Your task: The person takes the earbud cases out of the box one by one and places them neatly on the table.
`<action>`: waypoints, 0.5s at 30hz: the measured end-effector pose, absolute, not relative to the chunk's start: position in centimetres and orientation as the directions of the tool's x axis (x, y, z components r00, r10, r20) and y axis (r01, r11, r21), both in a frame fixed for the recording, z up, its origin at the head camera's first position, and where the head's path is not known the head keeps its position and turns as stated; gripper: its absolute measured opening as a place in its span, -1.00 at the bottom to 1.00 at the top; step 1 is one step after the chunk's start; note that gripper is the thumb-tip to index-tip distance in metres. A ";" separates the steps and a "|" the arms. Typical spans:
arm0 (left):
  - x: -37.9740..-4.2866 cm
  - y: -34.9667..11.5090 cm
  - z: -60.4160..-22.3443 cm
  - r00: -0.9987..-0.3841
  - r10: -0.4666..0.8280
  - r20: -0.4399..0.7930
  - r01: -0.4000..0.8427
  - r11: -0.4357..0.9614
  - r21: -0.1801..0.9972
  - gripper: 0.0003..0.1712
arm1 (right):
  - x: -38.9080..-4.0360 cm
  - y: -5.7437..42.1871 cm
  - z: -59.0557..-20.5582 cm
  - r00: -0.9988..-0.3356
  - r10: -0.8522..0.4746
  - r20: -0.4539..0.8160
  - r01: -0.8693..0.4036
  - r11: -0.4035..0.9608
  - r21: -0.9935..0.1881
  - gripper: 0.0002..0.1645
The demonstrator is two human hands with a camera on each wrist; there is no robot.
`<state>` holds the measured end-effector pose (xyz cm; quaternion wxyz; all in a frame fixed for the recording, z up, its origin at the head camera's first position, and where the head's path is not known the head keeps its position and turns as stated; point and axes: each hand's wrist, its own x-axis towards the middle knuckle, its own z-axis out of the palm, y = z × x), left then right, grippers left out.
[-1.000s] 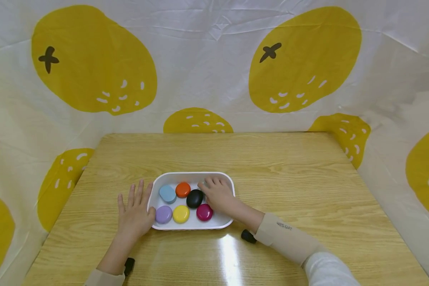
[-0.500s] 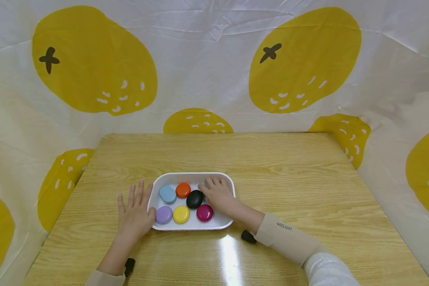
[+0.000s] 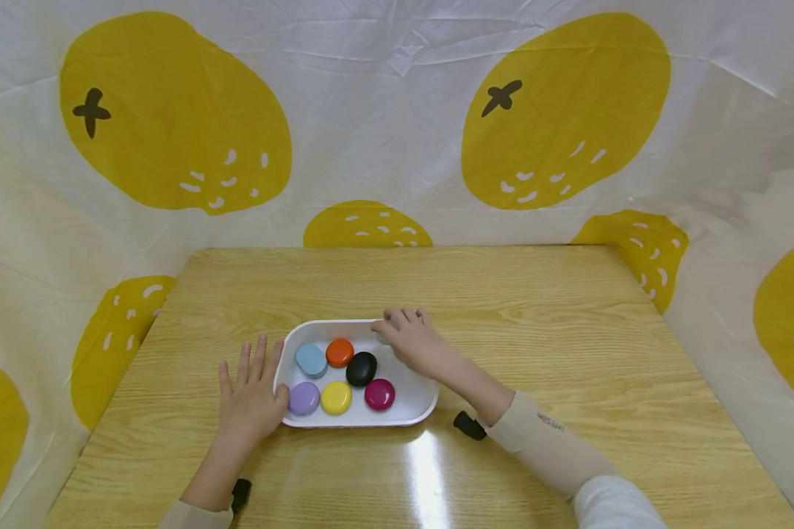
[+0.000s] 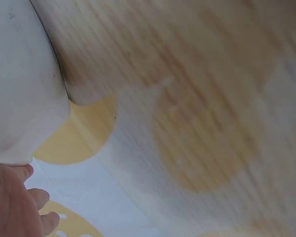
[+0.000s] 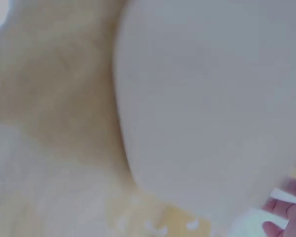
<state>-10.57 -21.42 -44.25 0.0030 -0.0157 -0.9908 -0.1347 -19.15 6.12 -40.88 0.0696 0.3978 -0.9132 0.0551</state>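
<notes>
A white tray (image 3: 410, 411) holds several smooth, rounded, pebble-like pieces: a light blue one (image 3: 312, 361), an orange one (image 3: 340, 353), a black one (image 3: 361, 369), a lilac one (image 3: 303, 398), a yellow one (image 3: 336, 397) and a magenta one (image 3: 380, 394). At the tray's back right corner, my right hand (image 3: 418, 345) pinches a pale mint-green piece (image 3: 384, 338), mostly covered by the fingers; the right wrist view shows more of this pale green piece (image 5: 259, 224). My left hand (image 3: 250, 397) lies with straight, spread fingers against the tray's left side, thumb at the rim.
The tray stands on a wood-grain table (image 3: 536, 330). Behind and beside it hangs a white cloth (image 3: 377, 110) with big yellow fruit prints. Black wrist-camera parts (image 3: 469, 425) show beneath each forearm.
My right hand has lifted from inside the tray, up and slightly to the right, with the pale green piece. The left hand and the other pieces stay where they were.
</notes>
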 end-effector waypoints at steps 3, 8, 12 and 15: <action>-10.5 -21.4 -44.3 -1.000 0.029 0.007 0.030 0.963 0.269 -0.27 | -20.0 7.6 -40.0 -0.667 -0.704 0.244 -0.740 0.664 -0.108 -0.50; -10.6 -21.4 -44.3 -1.000 0.029 0.000 0.028 0.961 0.275 -0.26 | -21.6 10.4 -40.2 -0.708 -0.651 0.274 -0.699 0.701 -0.139 -0.52; -10.6 -21.4 -44.4 -1.000 0.028 0.009 0.030 0.960 0.278 -0.26 | -22.6 12.6 -40.9 -0.741 -0.628 0.238 -0.668 0.724 -0.171 -0.55; -10.6 -21.4 -44.4 -1.000 0.026 0.015 0.029 0.960 0.279 -0.27 | -23.1 13.9 -41.7 -0.761 -0.620 0.192 -0.648 0.743 -0.167 -0.57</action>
